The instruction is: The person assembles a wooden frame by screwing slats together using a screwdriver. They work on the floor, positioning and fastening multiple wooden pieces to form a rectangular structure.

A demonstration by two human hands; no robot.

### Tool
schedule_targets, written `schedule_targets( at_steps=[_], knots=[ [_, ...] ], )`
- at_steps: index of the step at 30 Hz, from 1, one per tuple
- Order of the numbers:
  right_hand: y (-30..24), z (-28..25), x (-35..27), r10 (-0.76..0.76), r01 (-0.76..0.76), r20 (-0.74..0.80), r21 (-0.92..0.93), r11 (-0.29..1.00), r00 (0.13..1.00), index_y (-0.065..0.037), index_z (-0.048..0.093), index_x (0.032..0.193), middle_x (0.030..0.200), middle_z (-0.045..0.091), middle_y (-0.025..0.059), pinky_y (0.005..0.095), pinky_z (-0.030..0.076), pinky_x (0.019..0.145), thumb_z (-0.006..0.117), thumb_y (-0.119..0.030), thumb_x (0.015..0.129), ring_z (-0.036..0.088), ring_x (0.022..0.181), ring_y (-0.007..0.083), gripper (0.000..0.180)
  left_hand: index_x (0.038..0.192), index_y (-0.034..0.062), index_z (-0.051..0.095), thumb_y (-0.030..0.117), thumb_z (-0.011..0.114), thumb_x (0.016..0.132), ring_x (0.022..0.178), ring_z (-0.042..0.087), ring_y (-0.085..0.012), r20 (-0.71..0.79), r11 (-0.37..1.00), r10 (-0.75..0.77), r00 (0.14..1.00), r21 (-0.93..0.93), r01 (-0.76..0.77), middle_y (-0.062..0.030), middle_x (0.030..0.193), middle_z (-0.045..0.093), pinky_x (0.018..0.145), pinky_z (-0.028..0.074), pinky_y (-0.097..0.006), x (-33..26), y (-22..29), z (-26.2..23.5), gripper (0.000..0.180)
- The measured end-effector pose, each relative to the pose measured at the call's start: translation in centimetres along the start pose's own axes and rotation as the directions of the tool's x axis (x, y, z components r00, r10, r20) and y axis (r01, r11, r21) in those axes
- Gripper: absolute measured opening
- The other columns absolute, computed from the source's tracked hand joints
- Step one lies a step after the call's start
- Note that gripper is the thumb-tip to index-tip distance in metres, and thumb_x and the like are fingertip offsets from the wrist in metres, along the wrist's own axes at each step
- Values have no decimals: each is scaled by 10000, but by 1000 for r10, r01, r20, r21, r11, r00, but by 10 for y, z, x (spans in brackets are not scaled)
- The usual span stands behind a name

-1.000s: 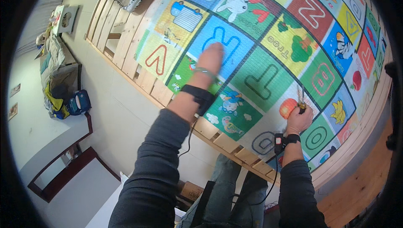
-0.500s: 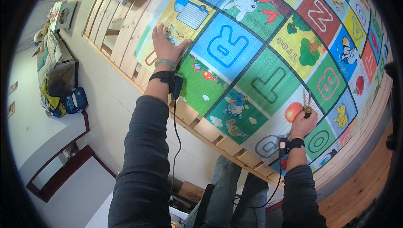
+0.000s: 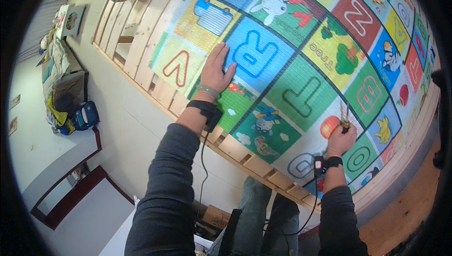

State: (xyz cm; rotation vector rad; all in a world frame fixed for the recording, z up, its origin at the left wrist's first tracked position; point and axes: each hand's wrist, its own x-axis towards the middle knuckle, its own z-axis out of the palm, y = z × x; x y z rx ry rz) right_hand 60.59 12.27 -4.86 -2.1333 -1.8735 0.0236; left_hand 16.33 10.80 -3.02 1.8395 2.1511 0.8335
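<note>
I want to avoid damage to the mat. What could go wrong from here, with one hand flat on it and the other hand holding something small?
1. The right hand grips a small thin tool with its tip on the colourful foam letter mat; it might scratch or pierce the mat.
2. The left hand presses flat near the mat's edge over the wooden slatted frame; the mat could shift or wrinkle.

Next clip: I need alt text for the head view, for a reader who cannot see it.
A person's left hand presses flat on a colourful alphabet play mat spread over a wooden slatted bed frame, while the right hand grips a small thin tool near the mat's front edge. Both wrists wear black bands with trailing cables.
</note>
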Motion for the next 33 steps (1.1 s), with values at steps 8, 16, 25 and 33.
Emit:
schedule_targets(
  at_steps=[8,16,25,33],
  knots=[
    [0,1,0,-88,89,-67,16,996,994,-56,571,881,832,579,120,468,419,700,581,-172,718,552,812,353,200,1408,50,295,567,745,646,1306,321,-404,-14,950,-166,986,268,163,-236,1461,263,1056,267,-481,7,34,7,1024],
    [1,1,0,-79,79,-62,9,997,995,-76,577,889,836,585,109,461,419,691,589,-185,709,552,810,343,210,1245,74,534,388,682,785,1264,399,-364,-59,948,-251,966,188,258,-187,1348,466,1046,262,-489,28,42,30,576],
    [-2,0,0,-77,77,-78,6,997,994,-83,585,897,824,590,101,459,417,666,585,-179,714,556,797,341,207,1391,-58,263,515,753,679,1318,307,-421,-160,848,-370,915,344,403,-291,1403,330,1088,249,-458,5,18,7,1037],
    [0,1,0,-95,97,-97,12,995,991,-84,583,905,832,594,107,453,416,674,595,-179,719,565,800,327,209,1447,24,213,446,704,766,1377,219,-391,80,978,-196,977,88,189,-204,1487,256,1127,212,-423,29,-16,32,940]
  ],
)
